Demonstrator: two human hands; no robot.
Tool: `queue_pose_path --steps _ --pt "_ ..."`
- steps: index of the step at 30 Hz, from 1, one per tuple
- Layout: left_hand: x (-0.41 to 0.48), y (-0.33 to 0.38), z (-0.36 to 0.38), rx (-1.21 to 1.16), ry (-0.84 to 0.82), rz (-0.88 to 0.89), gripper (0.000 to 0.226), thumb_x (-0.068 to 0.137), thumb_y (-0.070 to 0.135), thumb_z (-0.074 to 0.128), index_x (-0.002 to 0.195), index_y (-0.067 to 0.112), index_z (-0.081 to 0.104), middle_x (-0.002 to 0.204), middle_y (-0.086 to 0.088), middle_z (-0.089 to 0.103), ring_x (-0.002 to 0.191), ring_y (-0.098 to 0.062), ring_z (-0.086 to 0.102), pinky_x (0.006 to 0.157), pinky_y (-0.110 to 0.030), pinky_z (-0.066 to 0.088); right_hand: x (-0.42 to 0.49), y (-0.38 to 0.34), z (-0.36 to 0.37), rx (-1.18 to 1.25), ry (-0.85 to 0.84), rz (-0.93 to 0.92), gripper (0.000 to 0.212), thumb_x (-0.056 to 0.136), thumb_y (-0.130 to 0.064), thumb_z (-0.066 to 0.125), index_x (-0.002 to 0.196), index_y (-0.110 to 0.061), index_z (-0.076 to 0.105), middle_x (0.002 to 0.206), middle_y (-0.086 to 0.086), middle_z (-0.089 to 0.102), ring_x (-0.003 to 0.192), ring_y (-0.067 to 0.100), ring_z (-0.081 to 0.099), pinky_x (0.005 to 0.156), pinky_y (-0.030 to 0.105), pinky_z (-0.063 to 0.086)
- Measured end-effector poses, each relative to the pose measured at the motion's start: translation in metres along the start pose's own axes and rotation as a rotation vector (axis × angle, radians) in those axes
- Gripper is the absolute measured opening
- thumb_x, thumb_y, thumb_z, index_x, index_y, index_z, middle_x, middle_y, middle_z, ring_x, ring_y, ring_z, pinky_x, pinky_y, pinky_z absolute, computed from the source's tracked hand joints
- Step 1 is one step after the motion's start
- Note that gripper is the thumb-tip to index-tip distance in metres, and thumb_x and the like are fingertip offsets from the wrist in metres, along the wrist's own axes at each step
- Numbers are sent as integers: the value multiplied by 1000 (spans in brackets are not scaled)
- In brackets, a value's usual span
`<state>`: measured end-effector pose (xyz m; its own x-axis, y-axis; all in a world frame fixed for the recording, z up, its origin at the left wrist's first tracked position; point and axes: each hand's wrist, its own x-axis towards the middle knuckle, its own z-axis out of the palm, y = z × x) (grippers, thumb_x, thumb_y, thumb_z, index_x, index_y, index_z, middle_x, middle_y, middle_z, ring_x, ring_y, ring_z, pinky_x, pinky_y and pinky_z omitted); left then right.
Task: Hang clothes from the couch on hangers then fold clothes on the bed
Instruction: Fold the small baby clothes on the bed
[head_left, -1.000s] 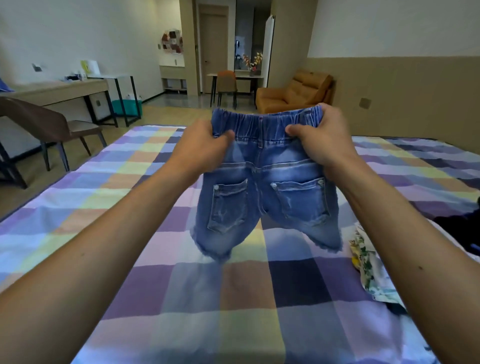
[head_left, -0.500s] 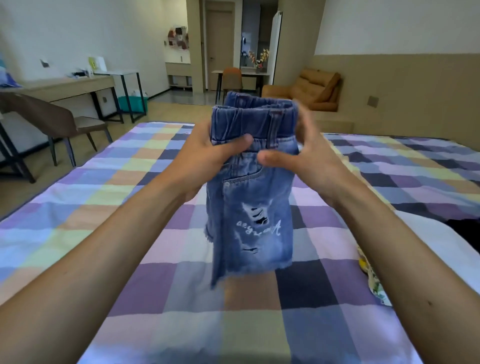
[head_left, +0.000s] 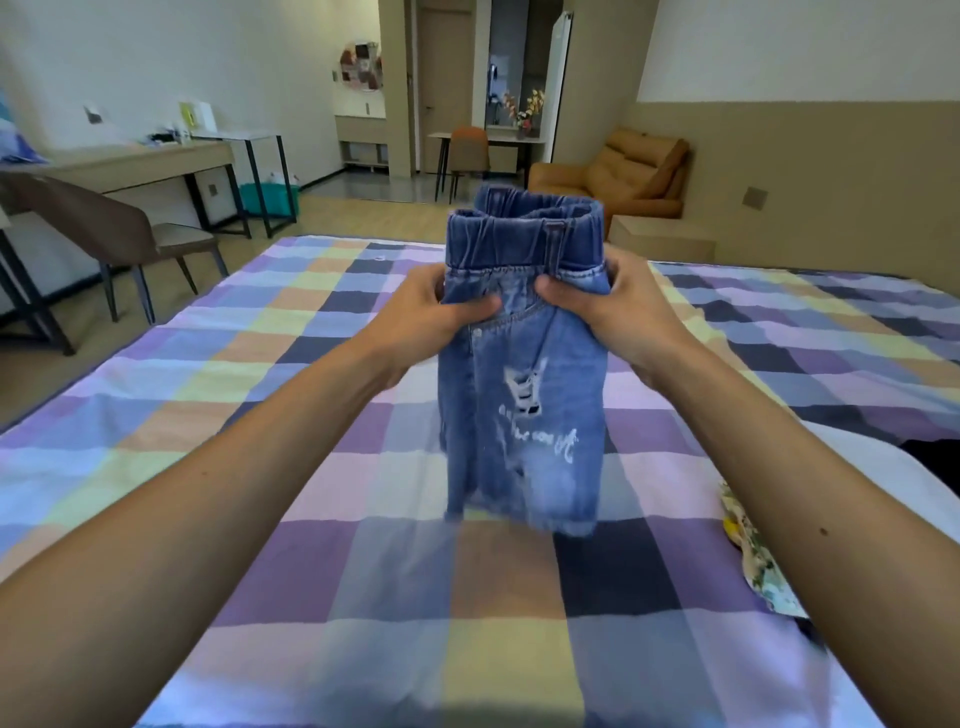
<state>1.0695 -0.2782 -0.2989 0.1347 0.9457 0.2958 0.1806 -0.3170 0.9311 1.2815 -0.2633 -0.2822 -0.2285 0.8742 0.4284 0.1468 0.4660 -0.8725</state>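
A checked bed (head_left: 363, 597) spreads nearest, with a floral garment (head_left: 753, 561) lying at its right edge. Over it hang the denim shorts (head_left: 524, 415), folded lengthwise. The left grip (head_left: 431, 317) and right grip (head_left: 623, 312) each pinch the fabric just below the elastic waistband. Far behind stands an orange couch (head_left: 623, 176).

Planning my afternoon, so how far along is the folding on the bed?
Done: the denim shorts are doubled leg over leg. In hand: left hand and right hand grip them below the waistband, over the checked bedspread. Left: laying them down folded, then the floral garment and dark cloth at the right.
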Motion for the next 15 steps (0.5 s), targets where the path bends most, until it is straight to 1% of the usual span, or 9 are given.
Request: queue_pose_path --steps 2,4,6,8,10,11,12,13,15 --pt "1 17 -1 -3 -3 88 27 92 6 70 119 9 66 107 7 76 100 -8 72 84 -22 53 -5 -16 -3 -62 4 -141 33 85 -10 79 114 -15 66 101 -21 75 99 -1 69 85 19 54" --pt "-14 25 -6 48 -54 182 26 90 7 71 114 17 65 101 16 76 99 -3 70 82 -17 53 -24 -22 -7 -114 -37 -255 43 80 -16 84 117 -20 63 107 -22 73 105 0 67 86 18 53" --pt "-42 12 -8 116 -155 255 24 88 17 74 110 20 64 102 16 75 99 -5 70 83 -23 56 -57 0 -7 -138 -108 -237 59 73 -22 90 124 -25 60 118 -15 69 113 5 65 92 24 55" --pt "-79 -37 -3 289 -312 267 31 91 20 74 119 17 61 118 10 70 111 -11 66 94 -31 53 -101 46 -3 -260 -224 -212 62 76 -32 83 132 -26 56 132 -7 60 126 8 57 104 36 50" --pt "-111 -101 13 476 -504 87 41 85 22 77 123 19 60 125 0 62 126 -22 58 105 -35 45 -142 102 5 -510 -423 -254 71 80 -49 76 140 -20 52 153 2 44 146 17 38 117 48 35" --pt "-124 -130 20 526 -583 -41 47 80 34 77 123 25 62 125 0 60 134 -26 51 111 -35 40 -160 129 8 -613 -523 -231 77 80 -50 76 146 -22 47 161 0 32 153 17 24 120 53 27" --pt "-136 -156 25 570 -595 -74 56 76 47 76 128 32 62 133 2 57 143 -24 42 117 -33 32 -173 148 10 -671 -581 -189 84 80 -46 78 151 -27 39 166 -6 21 156 13 13 122 56 20" --pt "-147 -167 25 643 -603 17 67 78 57 73 139 35 55 147 5 48 150 -16 31 122 -29 23 -180 159 10 -687 -592 -151 91 79 -42 80 155 -32 31 168 -12 14 156 8 5 124 56 14" --pt "-159 -168 27 776 -512 243 84 88 60 66 157 26 32 166 10 21 155 -9 12 125 -26 10 -184 165 8 -686 -567 -125 100 80 -41 79 160 -33 18 168 -16 9 155 4 1 126 52 8"
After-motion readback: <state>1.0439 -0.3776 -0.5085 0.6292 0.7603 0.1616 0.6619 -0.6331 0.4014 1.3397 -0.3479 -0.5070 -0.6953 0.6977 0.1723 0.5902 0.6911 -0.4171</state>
